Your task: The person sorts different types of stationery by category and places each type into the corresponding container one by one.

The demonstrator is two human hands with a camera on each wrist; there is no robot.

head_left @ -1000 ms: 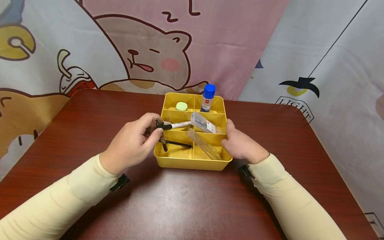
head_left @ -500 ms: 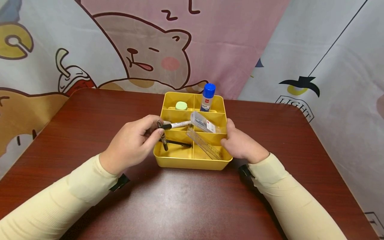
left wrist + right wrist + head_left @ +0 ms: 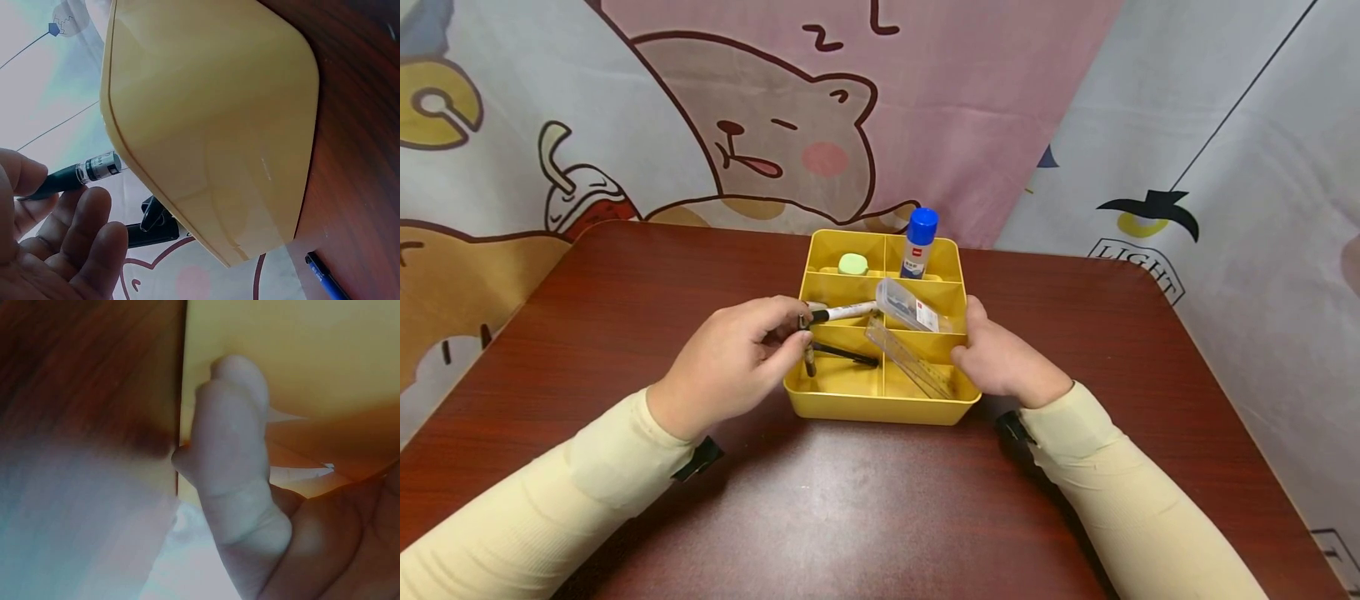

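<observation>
A yellow compartment box [image 3: 886, 410] stands in the middle of the table. My left hand [image 3: 733, 358] is at its left rim, pinching a dark pen [image 3: 809, 360] between thumb and fingers; the pen points down. In the left wrist view that pen [image 3: 62, 179] shows a black barrel and a pale printed end. Beside the fingertips lies a white marker [image 3: 850, 311] with a black cap, whose cap [image 3: 153, 234] sticks out past the rim. My right hand [image 3: 1003, 354] holds the box's right wall, thumb at the rim and fingers [image 3: 231, 450] along the outside.
Inside the box are a black pen [image 3: 846, 355], a clear ruler [image 3: 910, 362], a clear plastic case [image 3: 908, 307], a blue-capped glue stick [image 3: 919, 246] and a small light green item [image 3: 852, 265]. A blue pen [image 3: 328, 278] lies on the table [image 3: 850, 508] beyond the box's left side.
My left hand has dropped slightly, and the dark pen in it has turned more upright. The right hand and the box stay in place.
</observation>
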